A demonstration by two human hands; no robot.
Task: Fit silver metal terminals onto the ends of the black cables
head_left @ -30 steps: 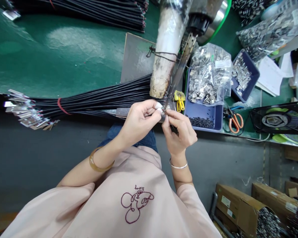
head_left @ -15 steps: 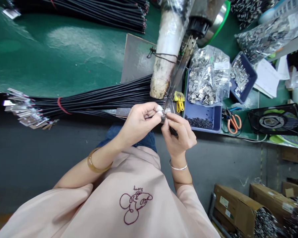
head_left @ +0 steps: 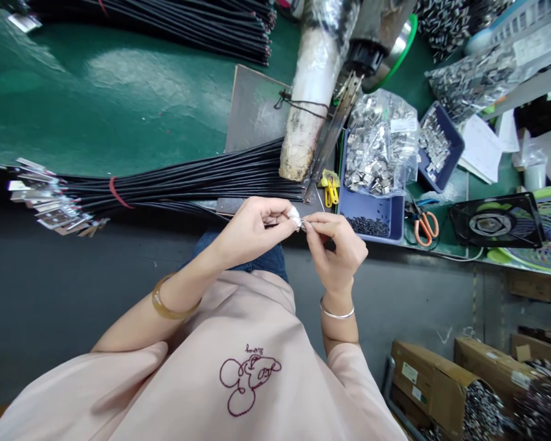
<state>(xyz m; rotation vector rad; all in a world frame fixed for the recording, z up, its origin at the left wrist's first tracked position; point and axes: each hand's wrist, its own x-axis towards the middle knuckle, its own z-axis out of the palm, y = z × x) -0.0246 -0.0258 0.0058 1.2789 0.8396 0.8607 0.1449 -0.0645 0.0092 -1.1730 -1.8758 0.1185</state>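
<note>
My left hand [head_left: 261, 231] is closed in a pinch, with white covering on its fingertips. My right hand [head_left: 337, 250] also pinches, its thumb and index fingertips almost touching those of the left. Between the two sets of fingertips is a tiny shiny piece [head_left: 302, 222], too small to name. Just behind the hands lies a bundle of black cables [head_left: 188, 174] tied with a red band [head_left: 119, 192], metal connectors [head_left: 50, 199] at its left end. Above the fingertips, a wrapped white tube [head_left: 298, 144] and a metal arm [head_left: 333, 135] slant down.
Right of my hands, a blue tray [head_left: 397, 223] holds a bag of metal connectors [head_left: 371, 156] and small black pieces. Yellow cutters [head_left: 331, 191], orange-handled pliers [head_left: 426, 228] and a black fan [head_left: 496, 223] are along the edge. More cables [head_left: 188, 27] lie at the back.
Both hands have come slightly down, away from the metal arm's tip towards my body. The right fingertips now meet closer to the left ones, and its white covering is less visible.
</note>
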